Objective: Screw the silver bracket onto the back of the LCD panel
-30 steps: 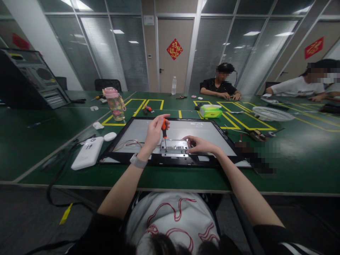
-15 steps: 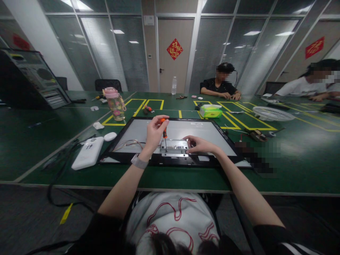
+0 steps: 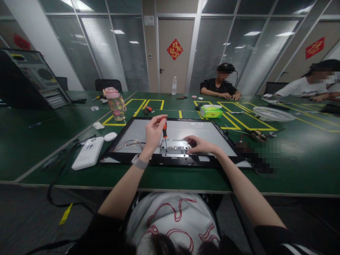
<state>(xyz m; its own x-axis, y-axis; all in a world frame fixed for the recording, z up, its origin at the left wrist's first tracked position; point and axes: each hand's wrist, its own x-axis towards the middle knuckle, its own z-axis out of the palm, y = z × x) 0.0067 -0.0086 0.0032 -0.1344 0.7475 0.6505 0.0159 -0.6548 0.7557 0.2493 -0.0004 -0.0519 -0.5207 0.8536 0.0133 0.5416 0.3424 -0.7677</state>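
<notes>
The left hand pinches the orange handle of a screwdriver, fingers closed round it, the shaft standing nearly upright with its tip on a metal bracket. The right hand lies flat, fingers loosely spread, pressing the bracket's right end and gripping nothing. The bracket sits at the near edge of a monitor lying back-up on the green worktop.

The likeliest trouble, to my eye, is the tip riding out of the screw head under a slight tilt and skating onto the panel or toward the steadying fingers, which rest close by. A freed screw could also roll under the loose wires at the left. Beyond the monitor stand a white box, a pink-lidded bottle and a tissue pack; two other people sit at the far side.
</notes>
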